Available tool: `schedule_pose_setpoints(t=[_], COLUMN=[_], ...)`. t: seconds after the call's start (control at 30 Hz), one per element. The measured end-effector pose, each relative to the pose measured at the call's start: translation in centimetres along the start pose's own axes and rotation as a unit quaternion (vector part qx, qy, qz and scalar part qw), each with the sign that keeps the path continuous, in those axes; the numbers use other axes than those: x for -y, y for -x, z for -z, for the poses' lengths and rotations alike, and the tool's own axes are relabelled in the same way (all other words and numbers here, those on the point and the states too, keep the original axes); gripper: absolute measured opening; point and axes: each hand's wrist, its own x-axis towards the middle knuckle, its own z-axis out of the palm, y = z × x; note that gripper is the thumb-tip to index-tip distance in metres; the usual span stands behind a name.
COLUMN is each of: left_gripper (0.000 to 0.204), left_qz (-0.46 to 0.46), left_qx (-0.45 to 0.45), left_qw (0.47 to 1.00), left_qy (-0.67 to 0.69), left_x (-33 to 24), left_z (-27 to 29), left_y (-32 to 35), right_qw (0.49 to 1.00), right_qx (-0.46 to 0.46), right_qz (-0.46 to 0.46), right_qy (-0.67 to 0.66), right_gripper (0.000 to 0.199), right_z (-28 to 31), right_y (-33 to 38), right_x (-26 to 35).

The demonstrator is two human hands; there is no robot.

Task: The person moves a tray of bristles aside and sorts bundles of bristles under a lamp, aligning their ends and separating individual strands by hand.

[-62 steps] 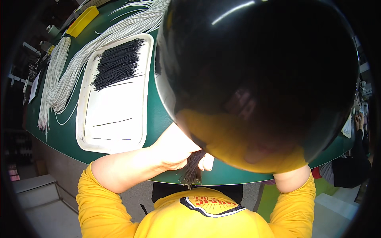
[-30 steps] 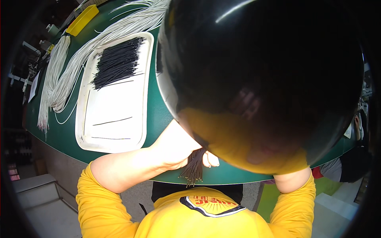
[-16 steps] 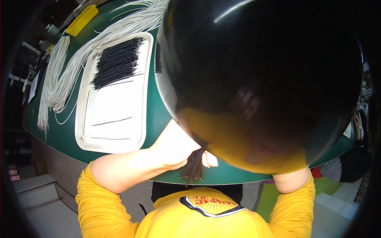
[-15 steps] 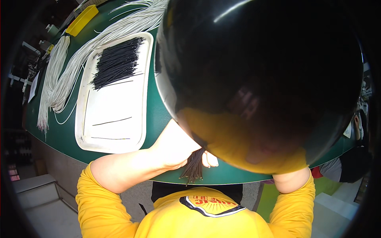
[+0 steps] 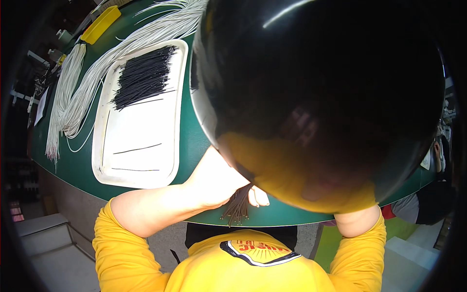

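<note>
My left hand [image 5: 219,180] is closed around a bundle of short dark wires [image 5: 236,206] at the table's near edge. The wires' loose ends fan out below the hand, toward my body. Fingertips show just right of the bundle; whose hand they belong to is hard to make out. A large glossy black dome covers the bundle's upper part and some of the fingers. Of my right arm only the forearm [image 5: 357,223] shows, and the dome hides the hand.
The black dome [image 5: 331,73] fills the upper right. On the green table [image 5: 192,163] at left lies a white tray [image 5: 134,129] with a pile of black wires [image 5: 143,75] and a few loose ones. Long white cables [image 5: 70,100] run beside it. Behind stands a yellow bin [image 5: 100,25].
The fingertips beside the bundle have shifted very slightly right, and the wires' loose ends have moved a little. The tray and cables stay as they were.
</note>
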Motion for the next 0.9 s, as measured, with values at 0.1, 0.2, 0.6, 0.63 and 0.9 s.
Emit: schedule_pose_setpoints(t=[0.1, 0.2, 0.6, 0.63, 0.9], left_gripper=[0.013, 0.015, 0.016, 0.017, 0.017], left_qz=[-0.013, -0.030, 0.014, 0.018, -0.013], left_qx=[0.042, 0.053, 0.085, 0.082, 0.078], left_qw=[0.999, 0.997, 0.983, 0.987, 0.989], left_qy=[-0.020, -0.040, 0.165, 0.138, 0.124], left_x=[-0.2, 0.1, 1.4, 1.4, 1.6], left_z=[-0.3, -0.3, 0.7, 0.6, 1.0], left_y=[-0.2, 0.1, -0.2, -0.2, -0.5], right_qw=[1.000, 1.000, 1.000, 1.000, 0.999], right_qx=[-0.012, -0.005, -0.002, -0.003, -0.001], right_qz=[0.006, 0.003, -0.001, -0.001, -0.002], right_qy=[0.009, -0.004, -0.020, -0.021, -0.033], right_gripper=[0.020, 0.021, 0.022, 0.022, 0.024], right_z=[-1.1, -0.6, -0.8, -1.1, -1.0], right_y=[0.3, -0.1, -0.3, 0.9, 1.5], right_x=[0.0, -0.3, -0.7, -0.8, -0.3])
